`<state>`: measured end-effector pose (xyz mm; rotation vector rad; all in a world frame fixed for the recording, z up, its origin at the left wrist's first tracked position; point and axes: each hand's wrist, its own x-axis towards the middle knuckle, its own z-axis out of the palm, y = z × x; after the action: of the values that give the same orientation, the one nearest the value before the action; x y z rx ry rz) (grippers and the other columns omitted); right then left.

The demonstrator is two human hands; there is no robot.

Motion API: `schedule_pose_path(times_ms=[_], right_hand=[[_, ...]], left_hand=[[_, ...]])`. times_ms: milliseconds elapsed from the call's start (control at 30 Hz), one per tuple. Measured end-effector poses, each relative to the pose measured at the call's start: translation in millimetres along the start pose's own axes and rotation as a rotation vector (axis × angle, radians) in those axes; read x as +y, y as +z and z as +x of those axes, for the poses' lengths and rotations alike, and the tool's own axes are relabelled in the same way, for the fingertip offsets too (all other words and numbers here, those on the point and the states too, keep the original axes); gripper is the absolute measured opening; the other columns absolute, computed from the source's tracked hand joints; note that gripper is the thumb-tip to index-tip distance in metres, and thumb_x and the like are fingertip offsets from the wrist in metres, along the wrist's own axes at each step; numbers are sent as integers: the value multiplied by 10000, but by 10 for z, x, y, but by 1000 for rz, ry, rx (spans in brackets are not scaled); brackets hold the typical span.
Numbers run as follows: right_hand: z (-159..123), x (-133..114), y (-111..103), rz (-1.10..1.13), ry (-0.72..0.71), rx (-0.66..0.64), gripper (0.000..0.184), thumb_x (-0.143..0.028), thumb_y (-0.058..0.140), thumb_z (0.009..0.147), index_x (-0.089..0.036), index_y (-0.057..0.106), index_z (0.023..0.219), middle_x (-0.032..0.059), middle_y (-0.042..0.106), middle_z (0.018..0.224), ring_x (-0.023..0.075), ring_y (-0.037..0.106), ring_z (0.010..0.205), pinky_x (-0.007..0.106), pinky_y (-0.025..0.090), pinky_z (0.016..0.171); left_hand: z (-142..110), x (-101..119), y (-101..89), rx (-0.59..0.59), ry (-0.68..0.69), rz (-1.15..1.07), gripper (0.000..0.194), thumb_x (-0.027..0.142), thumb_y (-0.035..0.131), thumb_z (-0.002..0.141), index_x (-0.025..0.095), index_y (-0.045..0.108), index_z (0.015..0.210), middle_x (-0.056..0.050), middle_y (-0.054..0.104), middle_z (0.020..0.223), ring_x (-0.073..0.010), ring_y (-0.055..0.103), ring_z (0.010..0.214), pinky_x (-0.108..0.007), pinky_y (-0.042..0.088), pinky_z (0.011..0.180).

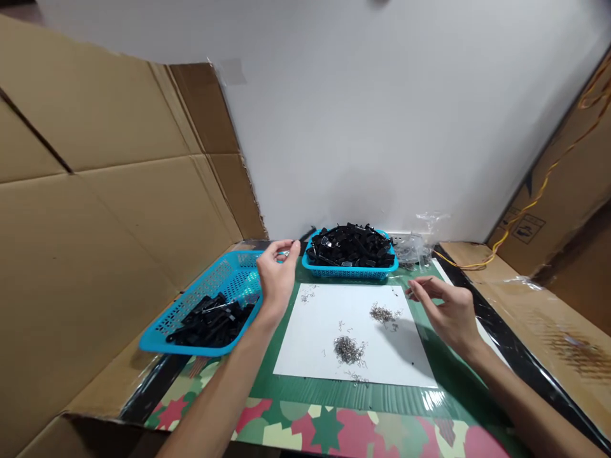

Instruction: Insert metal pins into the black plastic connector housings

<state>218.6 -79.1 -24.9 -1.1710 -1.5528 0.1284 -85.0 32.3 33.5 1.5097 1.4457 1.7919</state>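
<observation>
My left hand point(278, 270) is raised beside the blue basket on the left, its fingers curled in and the thumb close to the index finger. Whatever it may hold is too small to make out. To the right of the white sheet point(310, 343), my right hand point(446, 308) hovers with thumb and fingertips pinched together; anything between them is too small to name. Small bent metal wire pieces lie on the sheet in a larger pile point(348, 350) near its front and a smaller pile point(382, 313) nearer my right hand. A few more are scattered about.
A blue basket point(165, 318) at left holds black plastic parts point(210, 323). Another blue basket point(351, 272) at the back is heaped with black parts point(353, 245). Clear plastic bags point(414, 248) lie beside it. Cardboard point(109, 191) walls the left; a yellow cable point(513, 219) runs along the right.
</observation>
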Motion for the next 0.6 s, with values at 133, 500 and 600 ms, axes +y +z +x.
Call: schedule_pose_path(times_ms=[133,500,600], right_hand=[[-138,120,38,-148,-207,-95,159,-268,617,1021,-209,694,896,9,760,711,165,737,567,245,528,528],[-165,190,4,-243,-255,-189,313,-351,512,1079,-219,690,858,17,739,682,150,694,542,235,469,513],[-175,181,8,-244,-248,-213,368,-397,494,1081,-225,694,825,29,746,678,157,694,538,237,469,512]], left_hand=[[266,-160,54,65,-128,-42,286,413,732,815,141,736,905,-76,749,835,-181,662,749,-278,507,677],[20,-621,176,-86,-181,67,205,320,824,709,169,767,836,-65,727,865,-208,671,783,-315,528,741],[24,-635,182,-93,-163,122,184,289,821,700,180,771,840,-48,690,868,-182,629,727,-306,520,725]])
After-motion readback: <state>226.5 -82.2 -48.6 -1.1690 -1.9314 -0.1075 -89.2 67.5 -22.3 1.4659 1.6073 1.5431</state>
